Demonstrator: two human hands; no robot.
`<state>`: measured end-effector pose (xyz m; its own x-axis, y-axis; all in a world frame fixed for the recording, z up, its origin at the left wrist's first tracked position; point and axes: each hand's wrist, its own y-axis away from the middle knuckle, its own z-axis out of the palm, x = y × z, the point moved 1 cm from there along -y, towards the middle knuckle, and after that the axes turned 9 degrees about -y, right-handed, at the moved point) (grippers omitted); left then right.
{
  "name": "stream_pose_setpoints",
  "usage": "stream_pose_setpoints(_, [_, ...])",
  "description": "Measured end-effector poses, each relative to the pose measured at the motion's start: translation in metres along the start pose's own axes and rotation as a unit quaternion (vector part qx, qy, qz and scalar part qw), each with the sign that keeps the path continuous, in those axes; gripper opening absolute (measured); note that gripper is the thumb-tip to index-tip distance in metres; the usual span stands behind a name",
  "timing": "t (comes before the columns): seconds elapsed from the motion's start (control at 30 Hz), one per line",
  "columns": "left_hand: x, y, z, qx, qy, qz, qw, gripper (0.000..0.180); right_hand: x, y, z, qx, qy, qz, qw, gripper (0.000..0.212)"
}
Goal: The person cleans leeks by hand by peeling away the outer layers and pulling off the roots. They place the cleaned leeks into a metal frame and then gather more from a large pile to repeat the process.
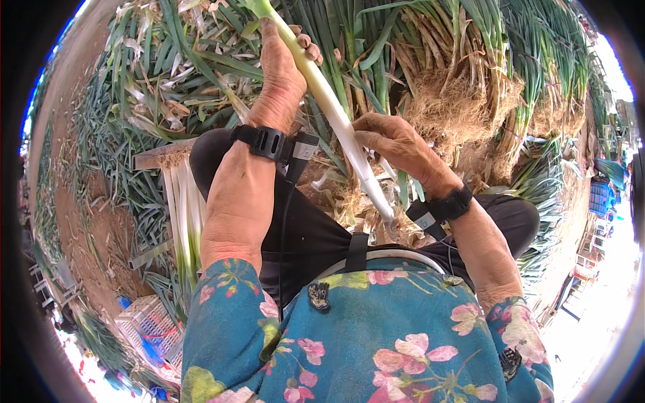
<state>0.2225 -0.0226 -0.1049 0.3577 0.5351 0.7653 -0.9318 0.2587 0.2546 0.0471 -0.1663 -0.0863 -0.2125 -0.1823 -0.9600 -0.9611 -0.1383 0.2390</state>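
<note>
A long leek (339,121) slants across the middle, its pale green top at the upper left and its smooth white end pointing down toward my lap. My left hand (282,64) is wrapped round its upper part. Lower down, my right hand (396,144) has its fingers curled in, the tips pressed against the side of the white shaft. A thin pale strip (386,168) shows just below the right hand; whether it hangs from the fingers I cannot tell. Both wrists wear black straps.
Bundles of leeks with dry brown roots (463,104) lie ahead to the right. Loose green leaves and trimmings (154,87) cover the ground at the left. Several white-stemmed leeks (181,208) rest beside my left knee, near a wooden board (158,156). A white plastic crate (144,322) stands lower left.
</note>
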Motion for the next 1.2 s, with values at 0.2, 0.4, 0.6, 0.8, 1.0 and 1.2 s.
stream_pose_setpoints(0.2, [-0.004, 0.005, 0.003, -0.037, -0.024, -0.008, 0.999, 0.055, -0.012, 0.008, 0.006, 0.011, 0.049, 0.013, 0.999, 0.02])
stream_pose_setpoints(0.4, [-0.009, 0.007, 0.003, -0.046, -0.027, -0.006, 0.999, 0.053, 0.0, 0.006, 0.01, 0.027, 0.123, -0.002, 0.992, 0.017])
stream_pose_setpoints(0.6, [0.003, -0.004, -0.003, -0.039, -0.011, 0.025, 0.999, 0.055, 0.029, 0.015, 0.011, 0.152, -0.244, 0.087, 0.954, 0.016])
stream_pose_setpoints(0.8, [0.019, -0.007, -0.011, 0.053, 0.008, 0.047, 0.997, 0.053, 0.052, 0.032, -0.006, 0.245, -0.644, 0.112, 0.716, 0.014])
stream_pose_setpoints(1.0, [0.032, -0.006, -0.023, 0.076, 0.002, 0.045, 0.996, 0.052, 0.091, 0.071, -0.051, 0.109, -0.654, 0.066, 0.745, 0.014])
stream_pose_setpoints(1.2, [0.022, -0.001, -0.013, 0.086, -0.018, 0.039, 0.995, 0.051, 0.114, 0.096, -0.09, 0.11, -0.046, 0.216, 0.969, 0.02])
